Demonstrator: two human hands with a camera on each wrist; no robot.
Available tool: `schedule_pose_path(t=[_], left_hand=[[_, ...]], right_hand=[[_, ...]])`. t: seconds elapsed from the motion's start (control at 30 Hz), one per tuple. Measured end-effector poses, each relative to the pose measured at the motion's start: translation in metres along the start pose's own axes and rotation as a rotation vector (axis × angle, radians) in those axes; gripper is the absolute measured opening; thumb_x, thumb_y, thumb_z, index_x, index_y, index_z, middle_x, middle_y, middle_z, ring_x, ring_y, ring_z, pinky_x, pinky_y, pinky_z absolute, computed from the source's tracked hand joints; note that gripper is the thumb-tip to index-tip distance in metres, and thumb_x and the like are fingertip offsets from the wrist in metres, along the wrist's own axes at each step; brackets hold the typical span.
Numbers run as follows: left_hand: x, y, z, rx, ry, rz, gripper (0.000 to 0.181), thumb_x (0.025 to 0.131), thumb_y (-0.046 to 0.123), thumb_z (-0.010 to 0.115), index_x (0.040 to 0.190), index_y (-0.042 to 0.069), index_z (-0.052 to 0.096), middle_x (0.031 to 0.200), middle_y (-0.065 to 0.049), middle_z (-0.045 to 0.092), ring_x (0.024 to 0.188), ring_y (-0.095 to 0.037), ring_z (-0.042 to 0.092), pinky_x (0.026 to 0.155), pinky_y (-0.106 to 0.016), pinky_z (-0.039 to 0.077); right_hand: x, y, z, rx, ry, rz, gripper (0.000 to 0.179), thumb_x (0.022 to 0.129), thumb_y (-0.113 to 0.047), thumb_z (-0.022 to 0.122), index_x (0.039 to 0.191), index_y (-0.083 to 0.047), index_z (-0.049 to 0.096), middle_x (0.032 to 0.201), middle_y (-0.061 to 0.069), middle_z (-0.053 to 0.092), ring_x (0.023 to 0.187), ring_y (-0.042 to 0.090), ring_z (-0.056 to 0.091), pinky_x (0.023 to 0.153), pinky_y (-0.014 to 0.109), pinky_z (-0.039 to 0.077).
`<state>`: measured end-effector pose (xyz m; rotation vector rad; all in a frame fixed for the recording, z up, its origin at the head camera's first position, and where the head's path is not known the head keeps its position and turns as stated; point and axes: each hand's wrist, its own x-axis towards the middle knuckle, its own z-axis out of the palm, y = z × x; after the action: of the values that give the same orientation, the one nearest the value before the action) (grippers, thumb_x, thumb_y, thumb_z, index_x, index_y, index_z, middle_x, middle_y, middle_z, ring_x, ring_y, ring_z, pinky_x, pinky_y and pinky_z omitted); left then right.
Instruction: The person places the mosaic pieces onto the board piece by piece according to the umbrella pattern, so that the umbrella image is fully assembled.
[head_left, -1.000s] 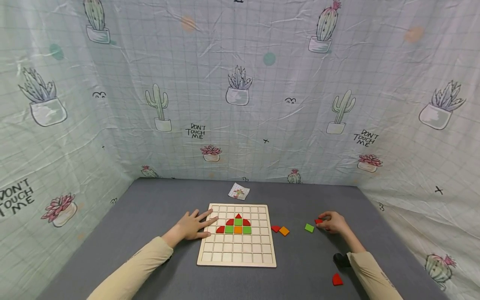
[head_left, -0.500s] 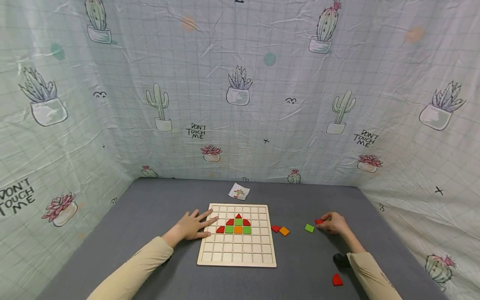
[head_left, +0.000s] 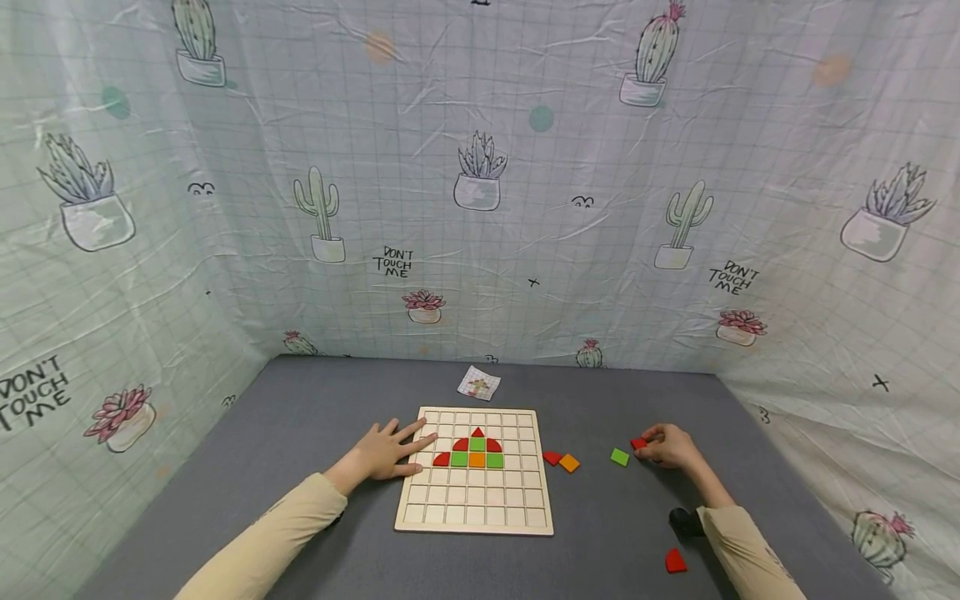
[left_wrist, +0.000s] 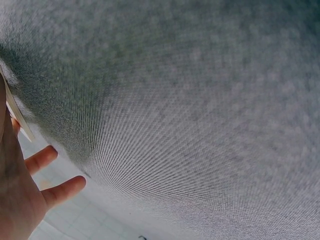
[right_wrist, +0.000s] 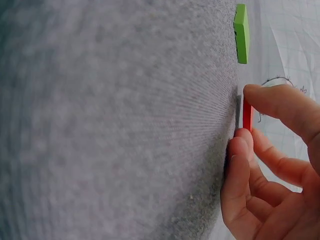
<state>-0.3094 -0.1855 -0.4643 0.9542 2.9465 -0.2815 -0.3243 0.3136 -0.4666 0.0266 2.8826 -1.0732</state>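
My left hand (head_left: pixel 384 450) lies with spread fingers over the left edge of a pale wooden grid board (head_left: pixel 472 518). Red, green and orange tiles form a stepped shape on that board, with a red triangle (head_left: pixel 477 432) on top and an orange square (head_left: pixel 477 460) in the bottom row. Away to the right, my right hand (head_left: pixel 669 447) pinches a flat red tile (right_wrist: pixel 247 114) between thumb and fingers, close over the grey table. Its full outline is hidden by the fingers. Just left of it lies a green square tile (head_left: pixel 619 457).
Beside the board's right edge lie a red tile (head_left: pixel 552 458) and an orange square tile (head_left: pixel 570 462). A red quarter-round tile (head_left: pixel 676 561) rests near the right forearm. Behind the board is a small pattern card (head_left: pixel 478 383). A cactus-print curtain (head_left: pixel 525 250) surrounds the table.
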Motion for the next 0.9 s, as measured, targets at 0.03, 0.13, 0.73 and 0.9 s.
schedule_pose_path(t=[0.03, 0.13, 0.73, 0.9], left_hand=[[0.0, 0.0, 0.0, 0.001, 0.0, 0.0, 0.057, 0.09, 0.052, 0.037, 0.14, 0.027, 0.028, 0.147, -0.006, 0.026, 0.124, -0.039, 0.036, 0.092, -0.057, 0.034], [0.0, 0.0, -0.001, 0.001, -0.002, 0.0, 0.057, 0.09, 0.052, 0.037, 0.141, 0.027, 0.028, 0.147, -0.005, 0.025, 0.124, -0.039, 0.036, 0.092, -0.057, 0.034], [0.002, -0.001, 0.005, -0.014, -0.002, 0.007, 0.057, 0.09, 0.052, 0.038, 0.141, 0.028, 0.028, 0.147, -0.005, 0.024, 0.124, -0.04, 0.035, 0.091, -0.058, 0.034], [0.002, -0.001, 0.004, -0.023, -0.002, 0.007, 0.058, 0.09, 0.052, 0.038, 0.141, 0.027, 0.028, 0.147, -0.006, 0.025, 0.124, -0.041, 0.035, 0.092, -0.058, 0.033]], right_hand=[[0.0, 0.0, 0.0, 0.003, -0.003, -0.003, 0.041, 0.07, -0.013, 0.072, 0.101, 0.009, 0.057, 0.081, 0.016, 0.064, 0.061, 0.014, 0.057, 0.053, 0.03, 0.049], [-0.002, -0.001, -0.002, 0.008, -0.014, -0.029, 0.041, 0.071, -0.012, 0.072, 0.102, 0.009, 0.056, 0.079, 0.016, 0.064, 0.06, 0.013, 0.058, 0.053, 0.03, 0.049], [-0.006, -0.021, 0.0, 0.08, -0.183, -0.205, 0.039, 0.077, -0.011, 0.068, 0.11, 0.005, 0.054, 0.066, 0.004, 0.062, 0.052, 0.012, 0.051, 0.047, 0.027, 0.043], [-0.007, -0.03, 0.001, 0.068, -0.215, -0.25, 0.036, 0.079, -0.011, 0.067, 0.109, 0.004, 0.055, 0.071, 0.013, 0.065, 0.051, 0.01, 0.048, 0.046, 0.025, 0.04]])
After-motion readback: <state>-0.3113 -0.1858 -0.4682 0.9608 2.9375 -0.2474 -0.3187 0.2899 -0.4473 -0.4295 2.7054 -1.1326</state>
